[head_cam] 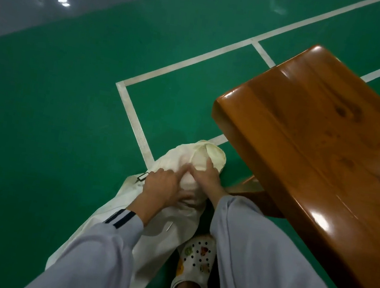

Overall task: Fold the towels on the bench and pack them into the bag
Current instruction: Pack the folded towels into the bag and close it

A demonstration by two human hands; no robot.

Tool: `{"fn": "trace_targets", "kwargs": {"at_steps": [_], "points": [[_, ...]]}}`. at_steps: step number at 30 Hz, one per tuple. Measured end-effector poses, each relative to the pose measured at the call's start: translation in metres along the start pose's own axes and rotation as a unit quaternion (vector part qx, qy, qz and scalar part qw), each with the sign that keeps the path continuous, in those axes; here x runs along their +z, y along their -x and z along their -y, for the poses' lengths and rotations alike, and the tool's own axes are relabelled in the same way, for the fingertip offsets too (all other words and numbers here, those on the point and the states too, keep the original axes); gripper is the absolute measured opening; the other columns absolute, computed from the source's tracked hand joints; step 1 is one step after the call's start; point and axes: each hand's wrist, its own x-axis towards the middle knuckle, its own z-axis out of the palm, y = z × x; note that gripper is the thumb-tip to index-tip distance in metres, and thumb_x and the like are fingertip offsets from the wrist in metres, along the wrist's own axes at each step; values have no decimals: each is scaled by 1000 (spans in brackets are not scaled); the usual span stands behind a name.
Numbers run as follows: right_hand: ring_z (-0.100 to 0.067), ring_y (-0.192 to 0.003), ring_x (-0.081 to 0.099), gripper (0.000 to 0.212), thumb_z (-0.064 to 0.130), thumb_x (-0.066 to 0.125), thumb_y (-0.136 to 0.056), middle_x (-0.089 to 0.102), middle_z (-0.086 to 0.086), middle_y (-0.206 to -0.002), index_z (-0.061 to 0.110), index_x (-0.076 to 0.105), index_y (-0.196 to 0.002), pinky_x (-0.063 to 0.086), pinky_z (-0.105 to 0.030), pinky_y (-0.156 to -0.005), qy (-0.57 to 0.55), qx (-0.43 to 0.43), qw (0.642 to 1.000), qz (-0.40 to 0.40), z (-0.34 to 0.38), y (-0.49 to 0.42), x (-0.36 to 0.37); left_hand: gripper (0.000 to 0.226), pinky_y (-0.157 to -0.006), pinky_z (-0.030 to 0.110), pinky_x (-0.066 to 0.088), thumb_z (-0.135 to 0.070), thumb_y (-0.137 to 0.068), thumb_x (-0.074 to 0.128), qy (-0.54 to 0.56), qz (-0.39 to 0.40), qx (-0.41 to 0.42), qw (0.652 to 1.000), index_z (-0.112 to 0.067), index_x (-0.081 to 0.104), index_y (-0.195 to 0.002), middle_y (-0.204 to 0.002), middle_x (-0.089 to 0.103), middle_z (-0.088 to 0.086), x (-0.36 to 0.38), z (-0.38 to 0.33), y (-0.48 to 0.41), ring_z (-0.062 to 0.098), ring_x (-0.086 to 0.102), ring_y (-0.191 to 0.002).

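Here, low on the green sports floor (pixel 39 121): a long cream cloth bag (pixel 121 232), lying slantwise, with its long axis running from the near left, under the grey sleeve, up and away to a rounded, stuffed end just short of the bench corner. Inside that bulge, probably a pale folded towel (pixel 189 184), though too washed out to tell towel from bag cloth.

Pressed onto the bulge from both sides:
- Left hand (pixel 160 187): laid flat, fingers stretched forward, forefinger pointing up the bag.
- Right hand (pixel 206 178): fingers spread, forefinger resting on the rounded end.

Fingertips meeting over the bundle, nothing plainly pinched.

Likely step in hand: tamping the load toward the far end. For that, push along the long axis, away from the body. Right hand nearer the stuffed tip, left hand nearer the slack, flat half trailing back toward the knees.

Farther out:
- A small black tag (pixel 142 176) just beside the left knuckles.
- A white perforated clog (pixel 196 258) touching the bag's near edge.
- White court lines (pixel 134 115) passing under the bag.
- The glossy brown wooden tabletop (pixel 320 138) of the bench, off to the right and higher.
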Motion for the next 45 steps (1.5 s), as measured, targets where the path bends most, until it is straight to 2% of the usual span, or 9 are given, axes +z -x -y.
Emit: {"fn": "trace_targets", "kwargs": {"at_steps": [5, 9, 13, 18, 22, 28, 30, 34, 45], "points": [[-35, -142, 38, 60, 47, 39, -104, 37, -13, -158, 26, 25, -159, 29, -45, -118, 128, -86, 987, 41, 0, -13, 11, 49, -112, 48, 35, -50, -104, 39, 2, -205, 60, 977, -33, 46, -150, -150, 50, 9, -15, 9, -40, 33, 45, -136], [-35, -119, 59, 43, 44, 46, -102, 65, -14, -130, 17, 60, -131, 44, -41, -102, 96, -170, 980, 36, 9, 8, 14, 40, -124, 51, 17, -43, -106, 40, 3, -101, 100, 990, -33, 60, -139, -157, 44, 3, -28, -6, -100, 29, 25, -152], [-42, -121, 57, 38, 29, 54, -102, 63, -21, -130, 6, 63, -131, 40, -39, -87, 65, -125, 986, 86, -1, 10, 16, 44, -110, 50, 27, -52, -100, 40, -46, 82, 39, 995, -29, 68, -125, -136, 63, 4, -5, -22, -124, 26, 51, -130], [-38, -109, 65, 24, 7, 58, -92, 67, -25, -122, 0, 71, -112, 53, -43, -93, -380, 85, 921, -9, -14, 8, 16, 36, -108, 50, 28, -31, -94, 43, -72, 176, -40, 981, -22, 68, -119, -131, 66, 7, 6, -22, -116, 30, 57, -124], [-39, -129, 51, 42, 5, 53, -94, 52, -19, -141, -2, 53, -135, 45, -39, -104, -237, 170, 949, -120, -9, -7, 27, 35, -111, 50, 27, -38, -95, 47, -102, 186, -44, 976, -21, 66, -120, -133, 65, 9, 4, -15, -110, 31, 55, -126], [-36, -124, 55, 42, 24, 49, -103, 57, -12, -137, 10, 51, -142, 46, -45, -109, -225, 220, 936, 154, -47, -20, 49, 41, -114, 53, 23, -46, -94, 47, -91, 219, -62, 970, -22, 63, -124, -134, 64, 8, 23, 15, -88, 30, 55, -127], [-29, -106, 60, 29, 21, 55, -99, 63, -9, -126, 29, 55, -127, 55, -44, -94, -230, 200, 935, 179, -55, -12, 58, 40, -114, 54, 22, -47, -93, 47, -95, 230, -63, 967, -25, 66, -121, -133, 64, 7, 41, 28, -76, 29, 52, -129], [-30, -93, 61, 31, 8, 49, -98, 66, -18, -121, 7, 66, -124, 57, -45, -92, -101, 118, 977, 148, -56, -9, 69, 45, -115, 57, 18, -53, -93, 44, -92, 229, -47, 968, -31, 68, -124, -136, 62, 6, 56, 44, -61, 28, 45, -134], [-35, -127, 55, 80, 17, 76, -85, 51, -7, -145, 25, 37, -154, 49, -54, -104, -304, 126, 943, 49, -28, -56, 72, 47, -119, 58, 16, -53, -97, 42, -85, 245, -29, 965, -31, 63, -133, -140, 60, 5, 46, 39, -61, 28, 41, -138]]}}
